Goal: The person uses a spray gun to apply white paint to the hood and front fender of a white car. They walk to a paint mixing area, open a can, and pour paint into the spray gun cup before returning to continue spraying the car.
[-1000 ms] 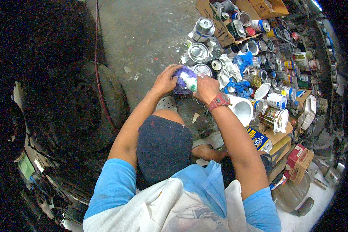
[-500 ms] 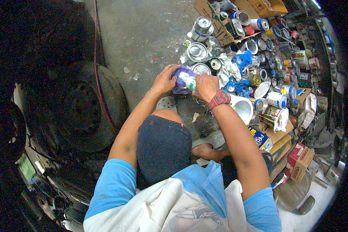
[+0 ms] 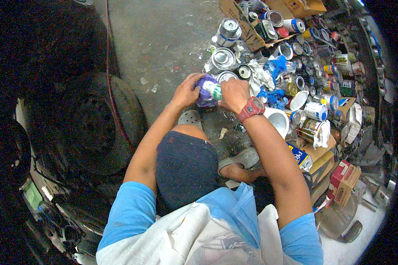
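Note:
Out in front of my knee, my left hand (image 3: 187, 91) is curled round the left side of a purple, crumpled-looking thing (image 3: 204, 101), whose kind I cannot make out. A small white and green item (image 3: 212, 90) lies against it, with white on its upper face. My right hand (image 3: 235, 94), with a red watch on the wrist, grips the right end of that item, its fingers partly hidden behind the knuckles. Just beyond the hands stand an open-looking metal can (image 3: 227, 77) and a larger lidded paint can (image 3: 223, 58).
Paint cans (image 3: 316, 111), blue crumpled cloths (image 3: 276, 66) and a white bucket (image 3: 276, 123) crowd the right side. A cardboard box of cans (image 3: 247, 26) sits at the far side. On the left are a dark wheel (image 3: 95, 119) and a red hose (image 3: 109, 66).
Both hands keep their hold in nearly the same place. My right hand and the white and green item have shifted slightly; the whole view has moved a little.

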